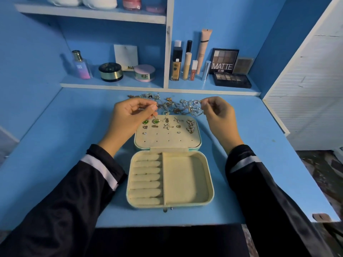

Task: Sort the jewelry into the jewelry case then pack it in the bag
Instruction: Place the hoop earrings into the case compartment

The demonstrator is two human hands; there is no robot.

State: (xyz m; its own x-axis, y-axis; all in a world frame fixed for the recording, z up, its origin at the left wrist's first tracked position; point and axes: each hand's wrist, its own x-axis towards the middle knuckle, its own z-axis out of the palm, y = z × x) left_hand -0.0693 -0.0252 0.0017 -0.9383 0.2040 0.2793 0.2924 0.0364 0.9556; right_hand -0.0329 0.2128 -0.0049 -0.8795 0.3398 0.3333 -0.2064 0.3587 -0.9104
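On the blue table the open jewelry case lies with its long axis running away from the person, its earring-studded lid farthest. The left hand pinches a tiny piece, possibly an earring, above the lid's far-left corner. The right hand pinches a silver ring over the loose jewelry heap, whose pieces blur together.

jewelry case: matt velvety lining | jewelry: shiny metal | desk: smooth matt

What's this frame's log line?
case open | left hand pinches small piece over earring panel | right hand pinches silver ring | ring rolls bare
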